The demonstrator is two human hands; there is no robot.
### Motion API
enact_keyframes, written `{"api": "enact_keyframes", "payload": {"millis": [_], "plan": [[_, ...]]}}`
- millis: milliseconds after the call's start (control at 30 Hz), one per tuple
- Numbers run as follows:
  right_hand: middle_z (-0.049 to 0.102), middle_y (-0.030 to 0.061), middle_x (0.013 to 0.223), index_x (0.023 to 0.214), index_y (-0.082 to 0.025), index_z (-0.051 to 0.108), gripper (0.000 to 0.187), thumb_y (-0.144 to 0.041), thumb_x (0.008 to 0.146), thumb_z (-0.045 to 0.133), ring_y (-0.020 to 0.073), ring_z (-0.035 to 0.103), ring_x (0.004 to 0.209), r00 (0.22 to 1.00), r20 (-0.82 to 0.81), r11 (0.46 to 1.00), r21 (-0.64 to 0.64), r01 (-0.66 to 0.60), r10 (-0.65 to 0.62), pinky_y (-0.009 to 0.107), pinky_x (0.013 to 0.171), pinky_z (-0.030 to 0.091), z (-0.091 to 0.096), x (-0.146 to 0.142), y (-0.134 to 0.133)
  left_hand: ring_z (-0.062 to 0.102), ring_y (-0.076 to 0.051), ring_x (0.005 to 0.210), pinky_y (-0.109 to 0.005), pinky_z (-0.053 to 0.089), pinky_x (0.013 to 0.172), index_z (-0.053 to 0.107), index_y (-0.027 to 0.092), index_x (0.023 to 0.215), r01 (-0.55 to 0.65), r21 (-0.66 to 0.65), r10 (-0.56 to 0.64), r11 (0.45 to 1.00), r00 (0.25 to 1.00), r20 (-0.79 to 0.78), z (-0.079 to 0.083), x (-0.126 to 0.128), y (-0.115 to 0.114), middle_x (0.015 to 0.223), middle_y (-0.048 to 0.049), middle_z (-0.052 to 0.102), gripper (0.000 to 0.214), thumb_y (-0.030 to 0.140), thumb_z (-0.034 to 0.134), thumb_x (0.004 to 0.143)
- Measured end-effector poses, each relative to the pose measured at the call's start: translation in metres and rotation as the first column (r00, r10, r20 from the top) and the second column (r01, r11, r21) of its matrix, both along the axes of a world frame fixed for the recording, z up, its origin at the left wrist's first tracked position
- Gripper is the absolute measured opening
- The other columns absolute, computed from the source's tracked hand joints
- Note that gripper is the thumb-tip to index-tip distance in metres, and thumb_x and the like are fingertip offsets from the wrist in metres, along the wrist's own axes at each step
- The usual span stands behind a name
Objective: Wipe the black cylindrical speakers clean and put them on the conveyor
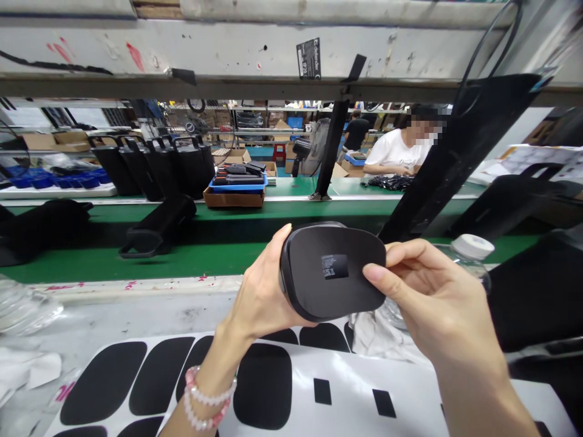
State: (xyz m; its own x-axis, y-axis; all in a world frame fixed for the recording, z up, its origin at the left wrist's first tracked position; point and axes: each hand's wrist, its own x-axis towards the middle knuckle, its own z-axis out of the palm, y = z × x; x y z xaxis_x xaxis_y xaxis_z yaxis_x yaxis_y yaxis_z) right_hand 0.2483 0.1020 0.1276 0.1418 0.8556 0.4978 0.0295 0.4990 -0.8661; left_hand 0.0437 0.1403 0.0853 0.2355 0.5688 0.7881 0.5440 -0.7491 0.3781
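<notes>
I hold a black speaker-like unit (334, 270) up with its rounded end face turned toward me; a small dark label (334, 266) sits at the middle of that face. My left hand (262, 297) is wrapped round its left side, thumb up along the edge. My right hand (428, 297) grips its right edge, thumb pressed on the face. Below my hands lies a white backing sheet (337, 376) with several rounded black pads (264, 385) and small black squares (322, 391).
A green conveyor belt (204, 249) runs behind, with a black speaker (159, 227) lying on it and several upright ones (155, 164) beyond. A cardboard tray (234, 191) stands there. A clear bottle with white cap (471, 249) is at my right. A person in white (396, 155) sits opposite.
</notes>
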Motion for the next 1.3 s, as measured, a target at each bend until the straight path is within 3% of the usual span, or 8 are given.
{"api": "enact_keyframes", "payload": {"millis": [367, 900, 1300], "plan": [[0.066, -0.0026, 0.081, 0.079, -0.026, 0.067, 0.015, -0.025, 0.076, 0.082, 0.0086, 0.064, 0.072, 1.0, 0.017, 0.999, -0.03, 0.018, -0.018, 0.014, 0.063, 0.054, -0.0005, 0.0012, 0.0007, 0.062, -0.034, 0.122, -0.039, 0.057, 0.099, 0.011, 0.024, 0.154, 0.002, -0.025, -0.003, 1.0, 1.0, -0.031, -0.0005, -0.0004, -0.0009, 0.146, -0.0149, 0.052, 0.146, 0.031, 0.096, 0.036], [0.064, -0.0015, 0.08, 0.077, -0.024, 0.065, 0.02, -0.032, 0.073, 0.083, 0.0094, 0.061, 0.066, 0.996, 0.063, 0.993, -0.096, 0.071, -0.065, 0.015, 0.054, 0.051, 0.0025, 0.0008, -0.0002, 0.063, -0.036, 0.12, -0.043, 0.058, 0.095, 0.012, 0.02, 0.154, 0.015, 0.045, -0.013, 0.999, 0.999, -0.05, -0.0004, 0.0009, 0.0007, 0.14, -0.0197, 0.055, 0.143, 0.038, 0.096, 0.039], [0.062, 0.0, 0.074, 0.077, -0.022, 0.062, 0.026, -0.034, 0.071, 0.084, 0.011, 0.058, 0.059, 0.996, 0.076, 0.989, -0.142, 0.048, -0.037, 0.018, 0.047, 0.049, 0.0054, 0.0034, -0.0023, 0.065, -0.035, 0.116, -0.043, 0.059, 0.093, 0.011, 0.024, 0.153, 0.009, 0.002, -0.009, 1.0, 0.998, -0.054, -0.0041, 0.0014, 0.0007, 0.14, -0.0159, 0.056, 0.14, 0.037, 0.093, 0.041]]}}
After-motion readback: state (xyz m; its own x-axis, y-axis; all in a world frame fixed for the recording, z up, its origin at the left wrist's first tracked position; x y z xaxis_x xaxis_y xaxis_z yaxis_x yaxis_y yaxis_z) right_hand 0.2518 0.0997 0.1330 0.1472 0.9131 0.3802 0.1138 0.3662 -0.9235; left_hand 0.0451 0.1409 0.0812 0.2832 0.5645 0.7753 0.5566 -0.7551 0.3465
